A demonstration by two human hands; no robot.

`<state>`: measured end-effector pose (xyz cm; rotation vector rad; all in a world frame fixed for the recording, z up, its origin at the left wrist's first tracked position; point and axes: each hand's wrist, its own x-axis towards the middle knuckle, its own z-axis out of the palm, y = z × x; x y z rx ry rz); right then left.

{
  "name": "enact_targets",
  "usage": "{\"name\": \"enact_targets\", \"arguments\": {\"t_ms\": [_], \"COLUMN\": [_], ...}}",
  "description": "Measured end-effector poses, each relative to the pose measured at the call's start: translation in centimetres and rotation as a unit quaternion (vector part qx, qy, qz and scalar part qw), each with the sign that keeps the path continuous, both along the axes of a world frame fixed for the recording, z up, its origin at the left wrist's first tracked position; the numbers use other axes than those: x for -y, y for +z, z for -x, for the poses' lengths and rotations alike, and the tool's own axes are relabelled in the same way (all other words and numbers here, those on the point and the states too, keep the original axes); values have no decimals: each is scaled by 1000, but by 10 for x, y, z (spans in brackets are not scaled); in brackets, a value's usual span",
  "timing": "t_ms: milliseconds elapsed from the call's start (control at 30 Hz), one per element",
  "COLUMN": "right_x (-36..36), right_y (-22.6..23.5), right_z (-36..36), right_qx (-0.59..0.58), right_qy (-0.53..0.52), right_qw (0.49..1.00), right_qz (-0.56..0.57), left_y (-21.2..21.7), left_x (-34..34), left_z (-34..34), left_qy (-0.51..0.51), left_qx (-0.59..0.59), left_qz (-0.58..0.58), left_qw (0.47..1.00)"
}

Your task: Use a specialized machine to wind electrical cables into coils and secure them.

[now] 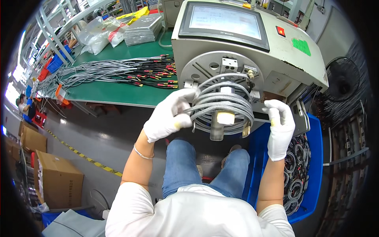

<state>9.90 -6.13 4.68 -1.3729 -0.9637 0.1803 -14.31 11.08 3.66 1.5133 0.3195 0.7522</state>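
A grey braided cable (225, 106) is wound in several loops round the posts of a coil winder, in front of its round slotted metal plate (205, 65). My left hand (169, 114), in a white glove, is closed on the cable at the left side of the coil. A pale yellow block (225, 118) and a flat metal post (216, 128) show inside the loops. To the right of the coil my right hand (281, 126), also gloved, is held up apart from it, fingers bent and spread, with nothing visible in them.
The winder's housing carries a screen (223, 21) and a red switch (280, 31). Many loose cables (106, 71) lie on the green table (134, 96) at left. A blue bin (314, 166) with coiled cables stands at my right. Cardboard boxes (63, 179) stand on the left floor.
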Motion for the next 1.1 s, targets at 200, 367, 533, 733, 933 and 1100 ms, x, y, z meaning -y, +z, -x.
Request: {"name": "enact_targets", "arguments": {"t_ms": [200,367,533,733,933,1100], "right_x": [-19,-25,-37,-5,46,40], "right_y": [14,36,27,27,-18,-43], "right_z": [4,6,14,58,66,67], "right_qx": [202,262,253,288,239,339], "right_qy": [77,146,134,134,176,253], "right_qw": [976,954,958,948,947,887], "right_qz": [16,5,-30,-11,121,184], "left_y": [31,-9,-52,-55,-29,-29], "left_x": [18,19,23,72,89,98], "left_z": [-6,-20,-54,-26,34,0], "left_qy": [45,140,143,326,-2,-80], "left_qx": [-248,-234,127,-12,-30,-294], "left_qz": [-383,-356,-75,-232,-143,-252], "left_qw": [889,894,979,916,989,918]}}
